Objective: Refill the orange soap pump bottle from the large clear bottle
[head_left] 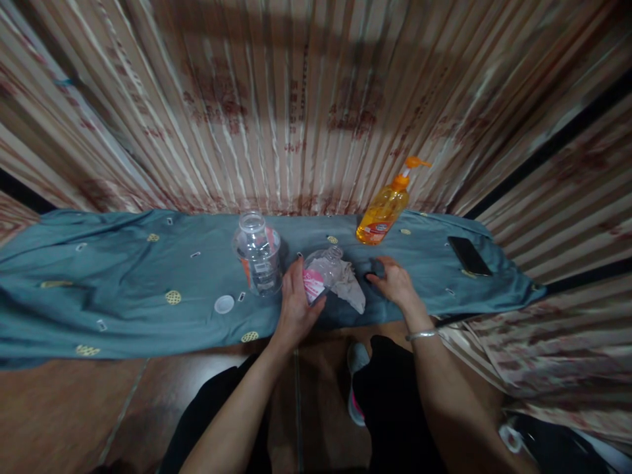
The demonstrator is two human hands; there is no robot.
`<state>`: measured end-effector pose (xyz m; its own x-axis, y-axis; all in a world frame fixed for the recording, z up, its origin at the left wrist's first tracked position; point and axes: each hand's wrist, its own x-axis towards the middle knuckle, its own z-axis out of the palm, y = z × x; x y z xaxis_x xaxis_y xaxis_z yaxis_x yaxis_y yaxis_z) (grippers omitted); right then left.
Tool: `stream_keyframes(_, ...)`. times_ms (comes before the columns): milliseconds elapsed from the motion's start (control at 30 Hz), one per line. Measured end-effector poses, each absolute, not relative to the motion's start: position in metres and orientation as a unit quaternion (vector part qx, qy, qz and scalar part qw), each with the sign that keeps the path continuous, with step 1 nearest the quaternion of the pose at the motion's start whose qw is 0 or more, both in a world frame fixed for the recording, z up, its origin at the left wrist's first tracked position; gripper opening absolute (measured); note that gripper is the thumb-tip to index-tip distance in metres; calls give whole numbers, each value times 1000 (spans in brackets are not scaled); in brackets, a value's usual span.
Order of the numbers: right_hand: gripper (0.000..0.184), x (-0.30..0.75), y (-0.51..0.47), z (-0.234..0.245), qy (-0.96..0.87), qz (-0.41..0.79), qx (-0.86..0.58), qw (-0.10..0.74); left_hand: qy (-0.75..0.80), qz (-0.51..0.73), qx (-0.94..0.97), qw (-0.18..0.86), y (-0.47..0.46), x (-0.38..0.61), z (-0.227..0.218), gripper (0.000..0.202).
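Note:
My left hand (296,306) is closed round the lower part of a clear plastic bottle (326,263) with a pink and white label. The bottle leans to the right, its uncapped mouth pointing up and away. A crumpled pale cloth (349,288) lies beside it, partly under its right side. My right hand (395,283) rests low over the table, thumb and fingers curled round a small black piece (370,275) that looks like a cap. Left of my left hand stands a larger clear plastic bottle (261,260), open at the neck. A white round lid (224,304) lies near it.
An orange pump bottle (382,214) of yellow-orange liquid stands at the back, right of the middle. A black phone (469,255) lies at the right end. A blue-green patterned cloth (133,283) covers the narrow table; a pleated curtain (276,118) hangs behind.

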<state>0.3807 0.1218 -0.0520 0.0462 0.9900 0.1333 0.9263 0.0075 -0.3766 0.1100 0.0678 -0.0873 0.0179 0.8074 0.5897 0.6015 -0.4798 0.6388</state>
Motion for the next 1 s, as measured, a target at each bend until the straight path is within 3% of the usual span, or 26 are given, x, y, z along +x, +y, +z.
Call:
stream_keyframes(133, 33, 356, 114, -46, -726, 100, -658, 173, 503, 491, 703, 106, 68, 109, -85, 104)
stream_keyframes(300, 49, 325, 109, -56, -758, 119, -632, 108, 505, 492, 701, 105, 67, 107, -80, 104)
stream_keyframes(467, 21, 324, 114, -63, -757, 133, -635, 82, 510, 496, 695, 105, 66, 105, -77, 102)
stream_keyframes(767, 31, 330, 124, -54, -769, 174, -594, 156, 506, 503, 692, 107, 65, 104, -75, 102)
stream_keyframes(1000, 19, 327, 128, -65, -760, 148, -605, 188, 505, 506, 692, 105, 63, 104, -76, 103)
